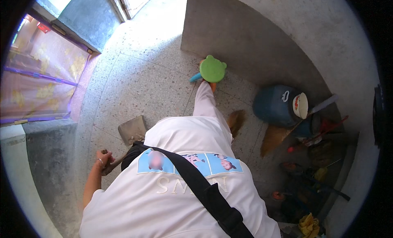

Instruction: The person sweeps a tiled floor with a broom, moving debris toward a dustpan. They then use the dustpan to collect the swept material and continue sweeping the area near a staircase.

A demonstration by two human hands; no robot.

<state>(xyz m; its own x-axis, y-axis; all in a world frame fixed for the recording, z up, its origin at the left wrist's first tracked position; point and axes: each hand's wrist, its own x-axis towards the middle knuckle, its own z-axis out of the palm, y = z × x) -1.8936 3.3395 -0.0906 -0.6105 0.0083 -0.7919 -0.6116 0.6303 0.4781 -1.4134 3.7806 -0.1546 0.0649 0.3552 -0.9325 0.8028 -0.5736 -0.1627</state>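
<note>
My left hand (pixel 105 159), with a bracelet at the wrist, is out at the left with its fingers wrapped round a stick-like handle (pixel 116 163). That handle runs toward a grey dustpan (pixel 132 130) lying on the floor, with some debris by its near edge. My right hand is out of sight behind my body. Beside my right leg, the brown bristles of a broom (pixel 236 121) show on the floor; whatever holds it is hidden. One foot (pixel 213 86) reaches forward to a green bear-shaped stool (pixel 213 69) with a blue leg (pixel 196 77).
A blue barrel (pixel 272 103) stands by the right wall, a white bowl (pixel 301 106) at its top. Near it rests another straw broom (pixel 273 139). Shoes (pixel 282 195) and a yellow cloth (pixel 308 225) lie lower right. A pink curtain (pixel 45 82) hangs at the left.
</note>
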